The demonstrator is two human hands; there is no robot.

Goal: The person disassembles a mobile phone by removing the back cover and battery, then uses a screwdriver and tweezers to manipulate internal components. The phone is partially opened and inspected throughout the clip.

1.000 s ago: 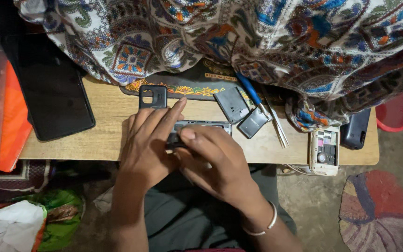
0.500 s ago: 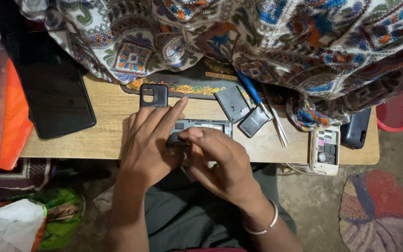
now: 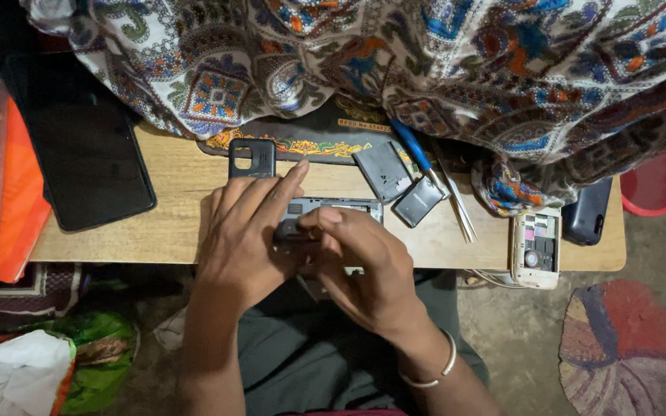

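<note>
Both hands were on the opened phone point(image 3: 333, 209) at the table's point(image 3: 179, 231) near edge, same spot as a second ago. Little changed: the right thumb slid slightly left along the phone's top edge, the left index finger stayed stretched out.

Left hand point(image 3: 244, 243) lay palm down over the phone's left end, fingers closed around it, index pointing up and right past the phone. Right hand point(image 3: 364, 266) was curled over the phone's right half, thumb pressed flat on the upper rim, fingers tucked under; gripping the phone. A thin pale bangle point(image 3: 433, 370) sat on the right wrist.

The phone was grey, slim, rectangular, back off, with the inner frame showing.

All relative to the phone:
- Just above left: small black back cover point(image 3: 252, 158) with a camera cutout, lying flat.
- Above right: two dark flat batteries point(image 3: 398, 185), overlapping at one corner, matte.
- Right of those: blue-handled screwdriver point(image 3: 414, 150) and metal tweezers point(image 3: 456, 200), both angled.
- Far right, at the table edge: pale handset point(image 3: 535, 246), opened, board exposed; beside it a dark phone point(image 3: 587, 212) half under the cloth.
- Far left: big black glossy slab point(image 3: 86, 162), screen-like.
- Behind: dark mat with orange trim point(image 3: 302, 142), partly covered by patterned paisley cloth point(image 3: 425, 62).
- Floor, far right: red tub point(image 3: 657, 185), round woven mat point(image 3: 618, 347).

Table was bare light wood.
</note>
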